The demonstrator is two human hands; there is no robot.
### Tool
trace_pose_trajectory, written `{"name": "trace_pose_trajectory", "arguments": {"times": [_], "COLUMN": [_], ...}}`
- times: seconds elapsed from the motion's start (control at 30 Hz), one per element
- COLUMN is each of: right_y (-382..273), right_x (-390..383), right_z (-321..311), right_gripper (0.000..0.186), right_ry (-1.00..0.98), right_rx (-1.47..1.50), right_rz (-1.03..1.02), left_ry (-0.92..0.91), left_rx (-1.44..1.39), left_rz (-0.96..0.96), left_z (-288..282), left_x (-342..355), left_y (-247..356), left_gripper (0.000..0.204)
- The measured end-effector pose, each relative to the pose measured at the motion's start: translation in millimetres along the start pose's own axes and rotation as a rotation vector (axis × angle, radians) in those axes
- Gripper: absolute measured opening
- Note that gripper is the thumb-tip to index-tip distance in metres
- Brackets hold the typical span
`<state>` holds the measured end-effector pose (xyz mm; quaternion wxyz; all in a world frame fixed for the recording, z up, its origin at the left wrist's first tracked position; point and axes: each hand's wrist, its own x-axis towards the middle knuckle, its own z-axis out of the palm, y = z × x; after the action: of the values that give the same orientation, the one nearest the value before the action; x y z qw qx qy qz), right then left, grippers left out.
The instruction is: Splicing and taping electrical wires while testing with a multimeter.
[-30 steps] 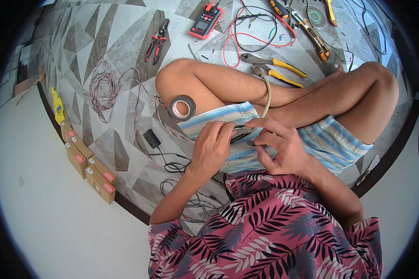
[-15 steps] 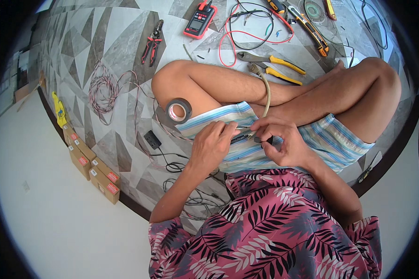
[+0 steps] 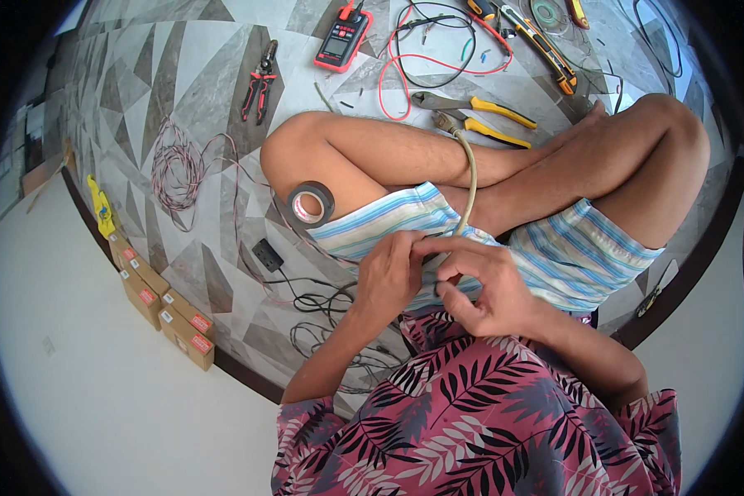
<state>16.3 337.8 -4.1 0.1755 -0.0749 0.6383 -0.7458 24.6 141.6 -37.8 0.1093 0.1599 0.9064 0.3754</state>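
Observation:
A beige cable (image 3: 472, 178) with a plug (image 3: 446, 122) at its far end runs over my crossed legs and down between my hands. My left hand (image 3: 391, 275) is closed, its fingertips pinching the cable's near end, which the fingers mostly hide. Close against it is my right hand (image 3: 489, 285), with the index finger reaching to the left fingertips and the other fingers curled. A small dark bit shows by the right thumb tip, too small to name. On my thigh rests a roll of black electrical tape (image 3: 328, 201).
Beyond my legs lie yellow-handled cutting pliers (image 3: 500, 112), a red-and-black meter (image 3: 342, 40) with leads, a utility knife (image 3: 546, 54) and red-handled wire strippers (image 3: 259, 87). Coiled wire (image 3: 176, 174), a black socket (image 3: 267, 255) and cardboard boxes (image 3: 186, 331) sit to the left.
Both hands have come slightly nearer my body, and the right index finger now meets the left fingertips. The wires seen between the hands earlier are now mostly covered. The view has shifted a little.

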Motion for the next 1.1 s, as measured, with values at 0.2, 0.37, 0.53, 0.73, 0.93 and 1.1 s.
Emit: {"name": "trace_pose_trajectory", "arguments": {"times": [0.2, 0.37, 0.53, 0.73, 0.93, 1.1], "right_y": [14.7, 34.6, 26.5, 25.8, 26.5, 23.6], "right_x": [-0.5, -6.8, -0.6, 11.0, 16.8, 19.4], "right_z": [-22.9, -14.4, 6.9, 7.8, 9.6, 8.6], "right_gripper": [0.009, 0.008, 0.020, 0.017, 0.021, 0.017], "right_ry": [-0.213, -0.110, 0.114, 0.151, 0.266, 0.284], "right_rx": [-0.480, -0.442, -0.274, 0.017, 0.213, 0.290], "right_rz": [-0.153, 0.004, 0.459, 0.847, 0.986, 1.113], "left_ry": [0.050, 0.069, 0.068, 0.085, 0.067, 0.007], "left_rx": [-0.038, -0.051, -0.092, -0.169, -0.239, -0.329], "left_rz": [-0.101, -0.136, -0.194, -0.207, -0.192, -0.291], "left_z": [4.2, 9.3, 8.2, 5.1, 2.2, -3.0], "left_x": [1.6, 5.8, 2.9, 2.7, 0.2, -1.6], "left_y": [3.2, 1.2, 2.7, -0.6, 1.5, 8.6], "left_gripper": [0.018, 0.017, 0.017, 0.016, 0.018, 0.018]}}
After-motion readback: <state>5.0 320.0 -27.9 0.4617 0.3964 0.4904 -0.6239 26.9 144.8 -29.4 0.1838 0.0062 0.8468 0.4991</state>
